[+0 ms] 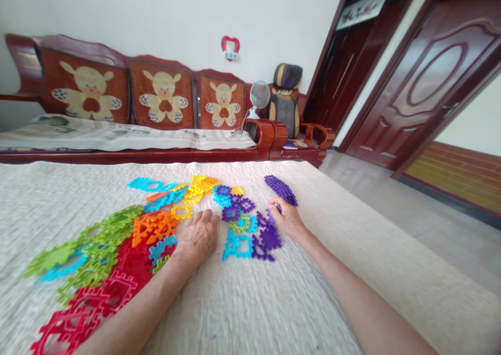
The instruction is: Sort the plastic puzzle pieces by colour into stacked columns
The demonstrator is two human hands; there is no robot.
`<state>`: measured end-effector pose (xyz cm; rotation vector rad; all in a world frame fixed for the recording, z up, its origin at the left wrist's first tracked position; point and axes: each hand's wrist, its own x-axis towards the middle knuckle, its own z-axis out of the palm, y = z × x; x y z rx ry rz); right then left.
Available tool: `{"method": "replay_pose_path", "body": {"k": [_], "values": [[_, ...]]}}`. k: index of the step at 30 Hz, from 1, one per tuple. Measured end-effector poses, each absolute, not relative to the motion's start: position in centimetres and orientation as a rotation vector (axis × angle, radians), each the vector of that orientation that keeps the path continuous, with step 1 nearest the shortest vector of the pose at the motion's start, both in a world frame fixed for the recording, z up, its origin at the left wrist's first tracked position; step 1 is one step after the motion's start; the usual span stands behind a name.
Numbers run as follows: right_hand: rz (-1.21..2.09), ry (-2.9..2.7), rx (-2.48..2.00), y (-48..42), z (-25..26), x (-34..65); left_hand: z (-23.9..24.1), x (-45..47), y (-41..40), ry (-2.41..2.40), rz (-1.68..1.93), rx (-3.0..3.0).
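One purple row (281, 189) near cloth edge (293, 164)

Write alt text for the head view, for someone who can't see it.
A person's left hand is beside orange pieces and the right hand is at purple pieces, amid many-colored notched pieces spread over a pale cloth. Behind is a wooden sofa with three bear cushions.
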<state>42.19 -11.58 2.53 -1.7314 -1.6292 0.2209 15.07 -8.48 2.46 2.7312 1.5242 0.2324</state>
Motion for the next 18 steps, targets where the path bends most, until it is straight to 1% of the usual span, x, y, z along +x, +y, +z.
{"method": "replay_pose_path", "body": {"k": [4, 9, 18], "values": [[0.105, -1.665, -1.929, -11.7, 2.7, 42.0, 2.6, 15.0, -8.5, 1.512, 0.245, 2.736], [-0.036, -1.739, -1.964, -12.2, 2.7, 41.2, 2.7, 15.0, -8.5, 1.516, 0.229, 2.712], [-0.024, -1.914, -2.157, -13.1, 4.1, 41.5, 2.4, 15.0, -8.3, 1.511, 0.236, 2.722]]}}
